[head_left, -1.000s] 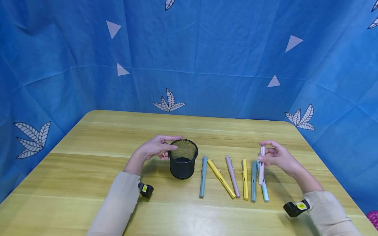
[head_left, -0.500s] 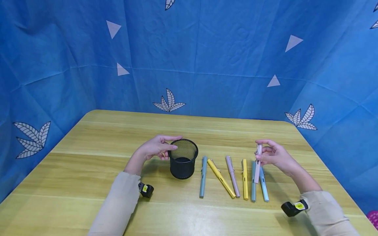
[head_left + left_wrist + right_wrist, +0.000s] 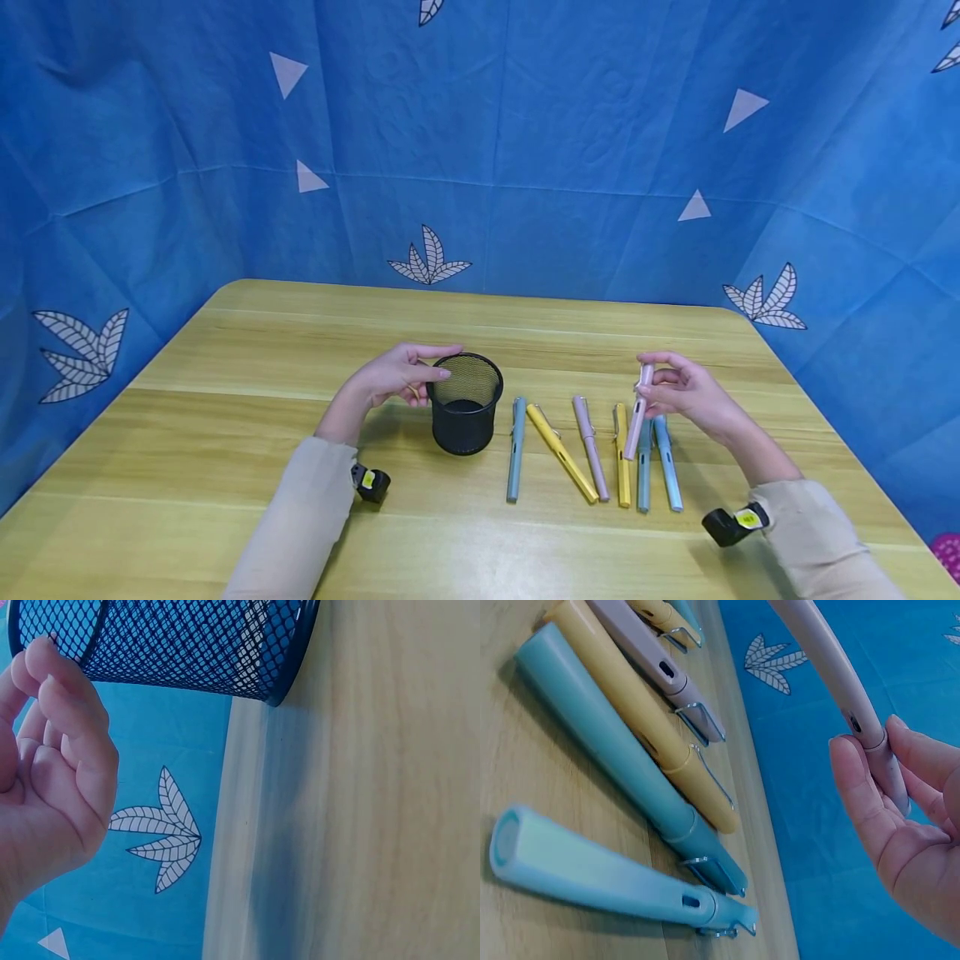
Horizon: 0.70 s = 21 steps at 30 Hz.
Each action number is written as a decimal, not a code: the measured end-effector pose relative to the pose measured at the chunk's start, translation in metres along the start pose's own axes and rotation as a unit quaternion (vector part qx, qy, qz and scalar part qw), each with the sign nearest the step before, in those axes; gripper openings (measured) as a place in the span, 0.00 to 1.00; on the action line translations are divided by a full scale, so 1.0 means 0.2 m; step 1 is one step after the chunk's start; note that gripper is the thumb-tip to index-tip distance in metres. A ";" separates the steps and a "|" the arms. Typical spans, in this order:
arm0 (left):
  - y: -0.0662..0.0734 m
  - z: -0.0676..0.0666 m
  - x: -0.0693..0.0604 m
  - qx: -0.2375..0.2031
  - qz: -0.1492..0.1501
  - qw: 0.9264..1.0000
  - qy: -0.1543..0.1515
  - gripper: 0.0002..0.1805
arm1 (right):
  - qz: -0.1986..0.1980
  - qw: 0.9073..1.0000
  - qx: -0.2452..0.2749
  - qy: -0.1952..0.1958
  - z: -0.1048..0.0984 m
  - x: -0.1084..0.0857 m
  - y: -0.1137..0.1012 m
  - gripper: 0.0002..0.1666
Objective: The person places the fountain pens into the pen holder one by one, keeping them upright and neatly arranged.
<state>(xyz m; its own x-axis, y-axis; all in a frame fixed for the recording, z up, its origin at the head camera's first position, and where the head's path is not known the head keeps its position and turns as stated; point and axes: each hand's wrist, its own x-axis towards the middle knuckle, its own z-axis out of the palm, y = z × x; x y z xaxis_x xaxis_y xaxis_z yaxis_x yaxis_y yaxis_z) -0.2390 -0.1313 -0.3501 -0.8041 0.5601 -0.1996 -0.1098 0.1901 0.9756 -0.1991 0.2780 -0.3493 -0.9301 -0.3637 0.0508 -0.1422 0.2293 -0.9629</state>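
Observation:
My left hand (image 3: 390, 377) grips the rim of the black mesh pen cup (image 3: 462, 429), which stands upright with nothing visible inside. In the left wrist view the fingers of that hand (image 3: 64, 761) are at the mesh cup (image 3: 172, 645). A pale pink pen (image 3: 637, 425) is pinched near its clip end by my right hand (image 3: 690, 396), held tilted over the row of pens. The right wrist view shows the pink pen (image 3: 840, 675) between thumb and fingers of the right hand (image 3: 907, 817), raised above the table.
Between the cup and right hand lie a blue-grey pen (image 3: 516, 450), a slanted yellow pen (image 3: 562, 454), a purple pen (image 3: 592, 450), another yellow pen (image 3: 624, 467), a teal pen (image 3: 644, 479) and a light blue pen (image 3: 669, 467). A blue curtain (image 3: 480, 150) hangs behind the table (image 3: 300, 333).
My right hand has moved left with the pink pen, from over the light blue pen to between the right-hand yellow pen and the teal pen. The left hand and cup have not moved.

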 end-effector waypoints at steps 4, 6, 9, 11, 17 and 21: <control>0.00 0.00 0.00 -0.003 -0.002 1.000 0.001 0.29 | -0.002 1.000 0.003 -0.001 0.01 0.01 0.00 0.20; 0.00 0.00 0.00 -0.003 -0.002 1.000 -0.001 0.28 | -0.003 1.000 0.004 -0.002 0.02 0.01 -0.01 0.20; 0.01 0.00 0.00 -0.004 -0.005 1.000 0.001 0.28 | -0.003 1.000 0.005 0.000 0.03 0.02 -0.02 0.23; 0.01 0.00 0.00 -0.002 -0.008 1.000 0.002 0.28 | -0.003 1.000 0.008 0.001 0.03 0.02 -0.03 0.26; 0.01 0.00 0.00 0.012 -0.003 1.000 0.002 0.28 | -0.011 1.000 0.019 0.000 0.05 0.05 -0.05 0.35; 0.00 0.00 0.00 0.018 0.002 1.000 0.002 0.28 | -0.014 0.999 0.038 0.000 0.07 0.06 -0.06 0.36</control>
<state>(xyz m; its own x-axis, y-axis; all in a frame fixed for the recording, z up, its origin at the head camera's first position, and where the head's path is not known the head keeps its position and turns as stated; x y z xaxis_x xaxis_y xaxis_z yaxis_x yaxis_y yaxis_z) -0.2397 -0.1318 -0.3496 -0.8065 0.5582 -0.1947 -0.0847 0.2168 0.9725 -0.2043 0.2576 -0.3403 -0.9264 -0.3683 0.0779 -0.1419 0.1501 -0.9784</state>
